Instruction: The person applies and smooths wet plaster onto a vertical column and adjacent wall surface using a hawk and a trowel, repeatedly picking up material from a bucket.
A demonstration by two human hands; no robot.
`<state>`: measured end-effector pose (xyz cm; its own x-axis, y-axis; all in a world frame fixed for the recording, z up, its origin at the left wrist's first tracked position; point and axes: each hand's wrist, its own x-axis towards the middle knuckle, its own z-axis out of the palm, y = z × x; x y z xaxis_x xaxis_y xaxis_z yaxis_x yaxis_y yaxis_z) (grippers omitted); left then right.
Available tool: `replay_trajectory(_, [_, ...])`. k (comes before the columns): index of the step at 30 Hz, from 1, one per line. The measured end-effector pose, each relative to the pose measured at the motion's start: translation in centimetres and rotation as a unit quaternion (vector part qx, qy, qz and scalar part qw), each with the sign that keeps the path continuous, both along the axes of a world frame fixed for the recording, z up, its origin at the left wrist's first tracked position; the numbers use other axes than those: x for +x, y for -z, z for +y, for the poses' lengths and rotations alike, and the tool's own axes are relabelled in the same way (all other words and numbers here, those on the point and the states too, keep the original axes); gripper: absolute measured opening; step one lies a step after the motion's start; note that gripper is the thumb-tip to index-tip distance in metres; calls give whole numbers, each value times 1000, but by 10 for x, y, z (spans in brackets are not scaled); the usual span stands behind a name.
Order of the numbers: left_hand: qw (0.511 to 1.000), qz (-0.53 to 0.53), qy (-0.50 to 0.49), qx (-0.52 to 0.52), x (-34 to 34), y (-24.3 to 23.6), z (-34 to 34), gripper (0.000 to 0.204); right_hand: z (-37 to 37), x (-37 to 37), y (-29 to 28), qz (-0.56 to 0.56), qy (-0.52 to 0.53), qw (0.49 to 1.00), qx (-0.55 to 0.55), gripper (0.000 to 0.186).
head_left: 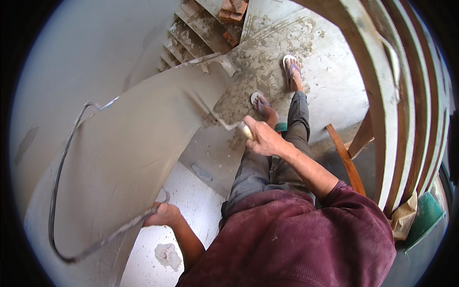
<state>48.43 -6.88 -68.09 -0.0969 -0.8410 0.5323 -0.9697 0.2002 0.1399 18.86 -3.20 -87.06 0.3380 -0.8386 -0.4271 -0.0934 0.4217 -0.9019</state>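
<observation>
My right hand (264, 137) is closed round the pale handle of a trowel (246, 131). Its thin metal neck and motion-blurred blade reach left, over the curved grey plastered surface (138, 138); whether the blade touches it I cannot tell. Lower left, my left hand (165, 215) is wrapped round a dark bent metal rod (55, 191). From that hand the rod runs left, then bends up toward the wall, with a small hook at the hand's end.
Dusty steps (191, 38) with red bricks (233, 10) rise at the top. My sandalled feet stand on a mortar-splattered floor (330, 91). Curved wooden boards (382, 95) arch along the right, above a wooden plank (346, 160). A green object (425, 220) lies at far right.
</observation>
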Motion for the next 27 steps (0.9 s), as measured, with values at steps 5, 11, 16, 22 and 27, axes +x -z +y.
replay_trajectory(5, [997,64,18,-32,-40,-5,-17,130,-18,-53,-99,67,20,998,2,34])
replay_trajectory(11, [989,147,12,-15,-55,-7,-20,131,-57,-157,-287,255,113,954,-113,26])
replay_trajectory(16, [986,162,-43,1,-53,-11,-10,142,-155,-261,-409,620,65,736,-264,30])
replay_trajectory(22, [992,111,-42,-45,-72,-34,-18,144,-317,-370,-447,796,-199,518,-244,24])
replay_trajectory(27, [978,194,-77,-26,-75,-30,-7,143,-447,-460,-361,767,-257,427,-404,15])
